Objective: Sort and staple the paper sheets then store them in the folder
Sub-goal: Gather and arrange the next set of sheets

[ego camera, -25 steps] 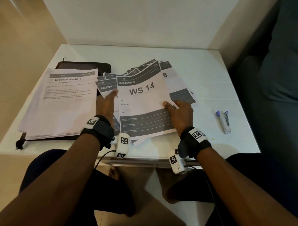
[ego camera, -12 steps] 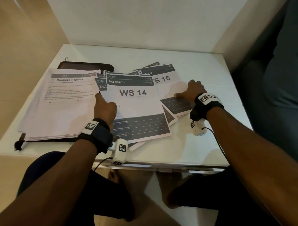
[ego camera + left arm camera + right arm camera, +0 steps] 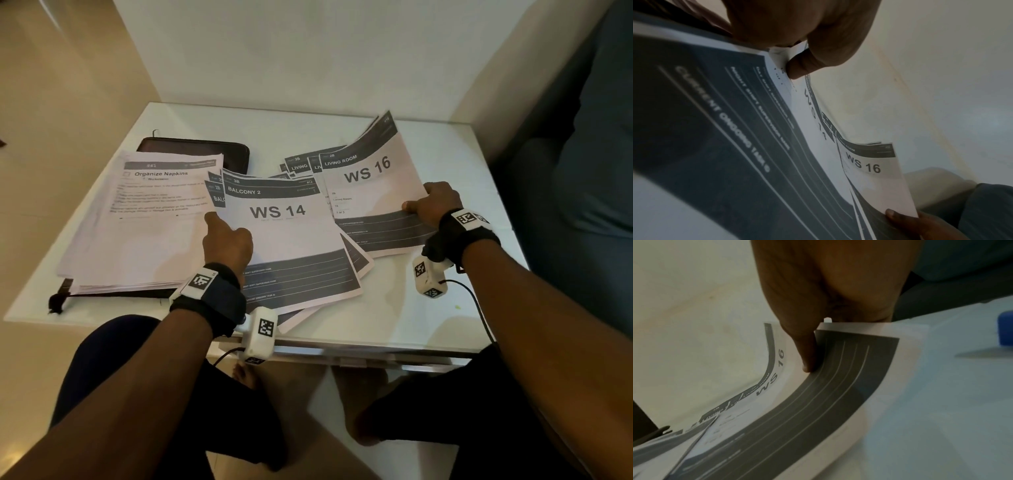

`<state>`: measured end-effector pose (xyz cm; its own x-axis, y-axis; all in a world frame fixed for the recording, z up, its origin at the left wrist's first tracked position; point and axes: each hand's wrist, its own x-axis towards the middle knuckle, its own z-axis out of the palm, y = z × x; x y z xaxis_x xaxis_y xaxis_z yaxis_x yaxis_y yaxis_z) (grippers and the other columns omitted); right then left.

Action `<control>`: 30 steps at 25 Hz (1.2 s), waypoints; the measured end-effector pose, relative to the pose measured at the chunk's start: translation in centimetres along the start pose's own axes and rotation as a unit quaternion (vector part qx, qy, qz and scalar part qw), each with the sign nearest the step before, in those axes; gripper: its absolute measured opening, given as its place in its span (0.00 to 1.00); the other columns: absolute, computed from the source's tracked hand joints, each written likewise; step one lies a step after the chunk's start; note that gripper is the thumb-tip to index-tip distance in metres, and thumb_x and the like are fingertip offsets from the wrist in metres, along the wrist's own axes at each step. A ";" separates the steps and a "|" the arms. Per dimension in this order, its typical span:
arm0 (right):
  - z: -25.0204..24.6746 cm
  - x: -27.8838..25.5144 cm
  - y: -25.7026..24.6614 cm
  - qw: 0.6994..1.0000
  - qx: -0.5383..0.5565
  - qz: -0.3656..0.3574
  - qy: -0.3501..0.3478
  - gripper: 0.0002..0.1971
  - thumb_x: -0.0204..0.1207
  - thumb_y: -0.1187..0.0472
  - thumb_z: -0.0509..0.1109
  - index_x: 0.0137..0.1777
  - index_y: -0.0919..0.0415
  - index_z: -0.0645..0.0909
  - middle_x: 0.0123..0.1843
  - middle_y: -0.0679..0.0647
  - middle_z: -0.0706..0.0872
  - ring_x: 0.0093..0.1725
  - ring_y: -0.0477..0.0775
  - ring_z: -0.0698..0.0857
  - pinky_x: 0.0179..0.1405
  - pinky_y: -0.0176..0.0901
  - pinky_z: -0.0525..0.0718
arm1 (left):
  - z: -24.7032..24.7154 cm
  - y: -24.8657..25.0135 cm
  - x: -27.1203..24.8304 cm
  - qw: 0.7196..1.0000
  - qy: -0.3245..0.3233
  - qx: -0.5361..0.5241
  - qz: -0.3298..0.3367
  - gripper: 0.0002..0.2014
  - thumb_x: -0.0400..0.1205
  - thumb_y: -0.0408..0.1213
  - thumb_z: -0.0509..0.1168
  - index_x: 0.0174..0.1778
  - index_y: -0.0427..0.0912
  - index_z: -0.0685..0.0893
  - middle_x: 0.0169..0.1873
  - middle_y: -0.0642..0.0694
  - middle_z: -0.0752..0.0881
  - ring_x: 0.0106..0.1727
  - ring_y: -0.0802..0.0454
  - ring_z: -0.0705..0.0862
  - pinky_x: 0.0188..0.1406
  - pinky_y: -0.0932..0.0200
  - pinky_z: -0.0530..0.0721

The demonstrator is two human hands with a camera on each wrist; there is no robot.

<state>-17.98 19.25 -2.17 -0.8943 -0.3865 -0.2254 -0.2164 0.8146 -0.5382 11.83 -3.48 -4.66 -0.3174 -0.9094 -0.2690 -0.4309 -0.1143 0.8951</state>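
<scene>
Printed sheets lie fanned on the white table (image 3: pixel 394 308). My left hand (image 3: pixel 219 226) pinches the left edge of the "WS 14" sheets (image 3: pixel 284 236), and its thumb (image 3: pixel 797 68) presses on top of the paper. My right hand (image 3: pixel 416 205) pinches the right edge of the "WS 16" sheets (image 3: pixel 370 192), with its thumb (image 3: pixel 807 360) on top, so they curl up off the table. An "Organize Napkins" stack (image 3: pixel 147 226) rests on the dark folder (image 3: pixel 195 147) at the left. The blue stapler (image 3: pixel 1006 327) lies right of my right hand and is hidden in the head view.
A wall runs along the table's back edge. A grey-blue sofa (image 3: pixel 589 171) stands close on the right. The folder's zip pull (image 3: pixel 56 303) hangs at the front left corner. My knees are under the front edge.
My right hand left the WS 14 sheet, moved right, took the WS 16 sheets and pulled them aside and up. My left hand closed on the WS 14 sheets' left edge.
</scene>
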 end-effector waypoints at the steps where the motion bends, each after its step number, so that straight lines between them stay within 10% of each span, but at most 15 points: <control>1: -0.7 -0.2 0.1 1.000 0.018 -0.006 0.014 0.22 0.76 0.56 0.80 0.67 0.64 0.84 0.66 0.64 0.88 0.64 0.67 0.85 0.58 0.47 0.80 | -0.2 0.0 -0.2 1.000 0.000 0.000 -0.002 0.28 0.82 0.27 0.57 0.79 0.44 0.66 0.69 0.39 0.81 0.63 0.35 0.83 0.69 0.36 0.84; 8: -5.4 -0.3 0.5 0.967 0.235 0.006 0.097 0.21 0.77 0.57 0.79 0.67 0.63 0.84 0.63 0.57 0.88 0.58 0.56 0.86 0.51 0.46 0.85 | -0.1 -0.1 -0.8 1.000 -0.005 -0.012 -0.027 0.27 0.81 0.27 0.57 0.77 0.44 0.67 0.69 0.39 0.81 0.62 0.35 0.83 0.68 0.35 0.85; 13: -3.7 -3.6 -0.9 0.933 0.359 -0.010 0.019 0.18 0.71 0.61 0.84 0.60 0.65 0.88 0.55 0.55 0.93 0.55 0.57 0.91 0.56 0.50 0.90 | 0.4 0.0 -0.9 0.998 -0.010 -0.036 -0.049 0.27 0.79 0.29 0.57 0.76 0.46 0.67 0.68 0.41 0.81 0.62 0.35 0.84 0.67 0.35 0.85; 20: 6.2 -9.8 -4.0 0.952 0.262 -0.088 -0.131 0.13 0.77 0.56 0.80 0.58 0.59 0.87 0.54 0.52 0.93 0.53 0.54 0.91 0.60 0.52 0.88 | 1.0 -0.9 1.0 0.988 -0.004 -0.119 -0.100 0.42 0.70 0.72 0.65 0.78 0.54 0.71 0.69 0.47 0.84 0.65 0.40 0.85 0.70 0.35 0.82; 25: 6.6 -8.0 -5.2 0.984 0.136 -0.093 -0.068 0.25 0.81 0.37 0.69 0.43 0.63 0.82 0.40 0.55 0.87 0.42 0.55 0.86 0.52 0.51 0.85 | 0.6 -1.0 0.2 0.999 -0.013 -0.028 -0.034 0.33 0.72 0.25 0.76 0.71 0.39 0.70 0.57 0.43 0.84 0.56 0.38 0.85 0.55 0.48 0.87; 27: 4.3 -6.2 -5.1 0.999 -0.027 -0.007 0.030 0.27 0.79 0.34 0.67 0.59 0.60 0.79 0.59 0.59 0.81 0.62 0.60 0.80 0.62 0.59 0.79 | 0.6 -1.3 0.3 0.999 -0.012 -0.030 -0.033 0.32 0.72 0.24 0.74 0.71 0.41 0.70 0.58 0.41 0.84 0.54 0.37 0.85 0.57 0.41 0.90; 30: 2.9 -4.8 -4.6 0.981 -0.175 0.080 -0.031 0.42 0.74 0.36 0.74 0.78 0.65 0.68 0.77 0.64 0.70 0.79 0.68 0.66 0.76 0.60 0.68 | 0.7 -1.3 0.6 0.999 -0.013 -0.028 -0.035 0.31 0.75 0.24 0.72 0.72 0.42 0.69 0.59 0.40 0.84 0.52 0.39 0.86 0.56 0.38 0.91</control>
<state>-11.60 16.12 -0.97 -0.9048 -0.2577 -0.3390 -0.2053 0.9614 -0.1831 11.65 -3.58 -6.25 -0.3100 -0.8879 -0.3398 -0.4053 -0.1998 0.8921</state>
